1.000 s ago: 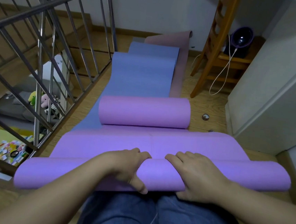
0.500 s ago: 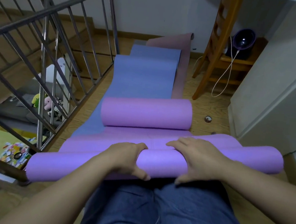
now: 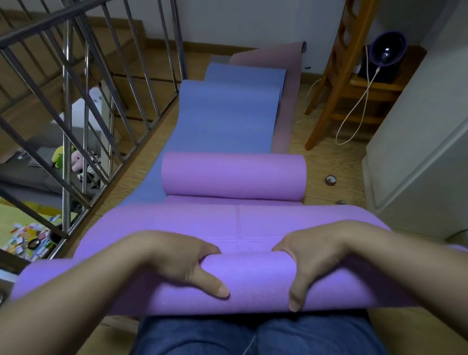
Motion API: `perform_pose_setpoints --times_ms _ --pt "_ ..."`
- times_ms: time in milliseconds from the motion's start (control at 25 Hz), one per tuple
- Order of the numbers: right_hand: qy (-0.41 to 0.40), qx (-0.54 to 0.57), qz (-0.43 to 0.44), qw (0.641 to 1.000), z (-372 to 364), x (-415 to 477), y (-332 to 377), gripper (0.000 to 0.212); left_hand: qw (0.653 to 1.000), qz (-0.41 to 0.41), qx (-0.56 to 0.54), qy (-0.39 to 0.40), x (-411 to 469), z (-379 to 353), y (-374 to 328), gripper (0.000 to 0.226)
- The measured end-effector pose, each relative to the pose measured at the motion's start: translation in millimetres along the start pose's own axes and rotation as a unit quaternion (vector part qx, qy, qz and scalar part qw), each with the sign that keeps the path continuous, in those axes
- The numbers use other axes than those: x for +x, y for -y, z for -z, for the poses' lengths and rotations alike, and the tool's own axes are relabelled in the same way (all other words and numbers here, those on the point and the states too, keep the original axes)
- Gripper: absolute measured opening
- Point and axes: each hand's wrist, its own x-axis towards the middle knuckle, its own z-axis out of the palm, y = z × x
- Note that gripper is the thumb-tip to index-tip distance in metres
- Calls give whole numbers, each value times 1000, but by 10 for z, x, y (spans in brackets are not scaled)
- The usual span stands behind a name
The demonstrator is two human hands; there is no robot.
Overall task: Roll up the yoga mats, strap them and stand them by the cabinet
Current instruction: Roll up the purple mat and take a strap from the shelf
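Under both sets of fingers lies the near roll (image 3: 257,282) of the purple mat (image 3: 194,222). I have the left hand (image 3: 179,260) and right hand (image 3: 308,256) curled over its top, thumbs on the near face, gripping it. I judge the step in hand to be rolling. Beyond the fingertips, flat mat runs to a curled far end (image 3: 233,174). Next move calls for an even forward push, both hands together, edges square.

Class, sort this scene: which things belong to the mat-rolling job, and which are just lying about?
Job: left hand, right hand, purple mat, pink roll, blue mat, mauve mat, cabinet.
Lying about: wooden chair, white cable, small round object, soft toys.
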Motion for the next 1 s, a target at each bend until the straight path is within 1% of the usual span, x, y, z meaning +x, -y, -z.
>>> perform_pose_setpoints --times_ms 40,80,120,160,200,240,320,400,480,520,600,640,680,720,760,840,880,920,960,1000 --pt "22 28 -5 999 -43 61 -37 45 999 0 21 -36 -16 -110 2 58" --pt "36 63 -12 997 -57 112 -87 43 994 9 74 -79 -25 -216 -9 69" --pt "49 99 -16 994 -47 151 -133 39 980 22 154 -126 -31 -318 -42 80" --pt "65 127 -23 990 -26 175 -161 36 958 35 230 -169 -39 -418 -92 90" --pt "78 143 -28 986 -15 197 -176 34 940 47 272 -202 -45 -499 -144 96" --pt "84 148 -29 985 -10 215 -177 34 931 54 285 -220 -31 -546 -159 97" --pt "65 142 -24 987 14 201 -183 38 936 53 258 -234 7 -536 -125 95" --pt "-1 83 -6 997 46 96 -157 52 949 39 220 -222 19 -466 -52 92" --pt "-115 -7 9 993 -1 -26 -80 69 965 25 173 -194 56 -350 -7 88" --pt "-172 -55 10 983 -77 -81 -1 78 976 20 139 -164 92 -286 8 86" --pt "-242 -180 -12 953 -348 -72 178 92 993 15 74 -87 204 -143 61 82" --pt "-261 -224 -30 939 -486 -14 251 94 997 19 53 -53 260 -61 80 81" --pt "-275 -241 -48 930 -576 54 283 92 998 21 44 -30 293 4 94 82" --pt "-291 -235 -60 925 -594 105 277 88 998 22 48 -28 321 45 100 84" --pt "-306 -218 -59 925 -563 138 231 83 997 22 62 -44 334 49 105 88" --pt "-308 -178 -41 934 -444 165 149 79 983 13 123 -134 295 -58 88 95" --pt "-294 -158 -34 942 -374 181 120 79 962 4 181 -203 267 -175 71 98" --pt "-271 -141 -30 952 -301 211 97 81 929 -7 246 -277 255 -314 60 99" --pt "-238 -127 -28 962 -223 239 85 83 898 -12 297 -324 258 -419 44 100" --pt "-202 -115 -29 972 -145 264 76 85 885 -7 315 -343 272 -464 34 99"
